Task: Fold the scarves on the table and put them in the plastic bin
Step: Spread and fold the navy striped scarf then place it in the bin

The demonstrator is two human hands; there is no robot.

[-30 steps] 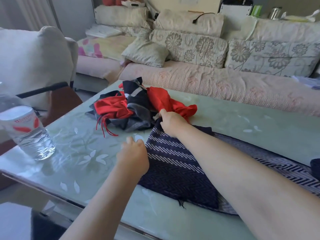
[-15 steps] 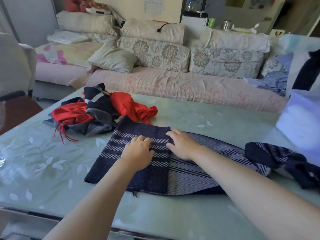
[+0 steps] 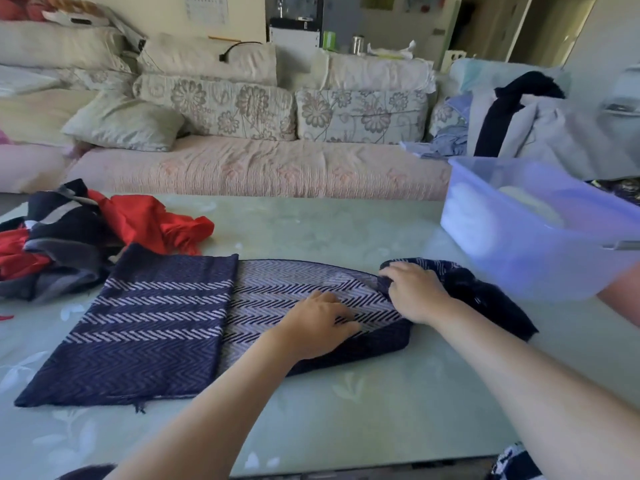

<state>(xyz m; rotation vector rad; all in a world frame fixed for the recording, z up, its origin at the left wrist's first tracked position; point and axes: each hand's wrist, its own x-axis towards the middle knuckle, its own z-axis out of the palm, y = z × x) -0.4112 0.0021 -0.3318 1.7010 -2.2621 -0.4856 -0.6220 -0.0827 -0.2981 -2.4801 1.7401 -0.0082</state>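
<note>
A navy scarf with pale zigzag stripes (image 3: 152,317) lies spread across the glass table (image 3: 346,410), its left end folded over flat. My left hand (image 3: 317,325) presses flat on the scarf's middle. Just to the right, my right hand (image 3: 412,292) grips the scarf where its bunched right end begins. A heap of red, black and grey scarves (image 3: 86,233) sits at the table's left. The translucent plastic bin (image 3: 540,230) stands at the table's right, beyond my right hand.
A long sofa with floral cushions (image 3: 270,168) runs behind the table. Clothes hang over a chair (image 3: 519,116) at the back right. The table's near edge (image 3: 346,469) runs along the bottom of the view.
Both hands slid right along the navy scarf, from its left fold to its middle and right end. The view turned right, bringing the bin into sight.
</note>
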